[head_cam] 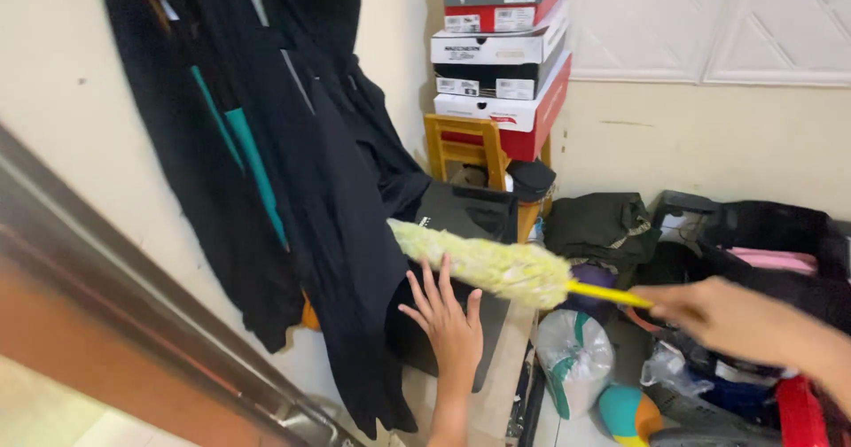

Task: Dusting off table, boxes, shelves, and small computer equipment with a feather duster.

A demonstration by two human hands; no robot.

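Now the right hand (718, 316) grips the yellow handle of a fluffy yellow-green duster (483, 263), fingers closed around it, and the duster head lies across the front of the dark clothes (292, 190) that hang on the cream wall (53, 84). The left hand (452, 323) is spread wide, fingers fanned, pressed flat against a black bag (465, 225) that leans below the clothes. To my eye the risks are plain enough: a hard sweep could drag a garment off its hook, since the cloth hangs loose and the duster head sits right against it; and the stack of shoe boxes (501, 48) piled on the small wooden chair (465, 150) looks top-heavy, so a knock to the chair or a snagged sleeve could tip it. Dust shaken loose would likely settle on the heaps below. The corner is crowded. On the floor by the wall sit a tied white plastic bag (574, 358), a coloured ball (628, 413), folded dark green clothing (598, 224) and an open black bag (771, 243) with something pink inside. A brown door edge (106, 323) with a metal strip runs slantwise on the left. A white panelled surface (709, 22) fills the upper right of the wall. The picture is a little blurred around the right hand.
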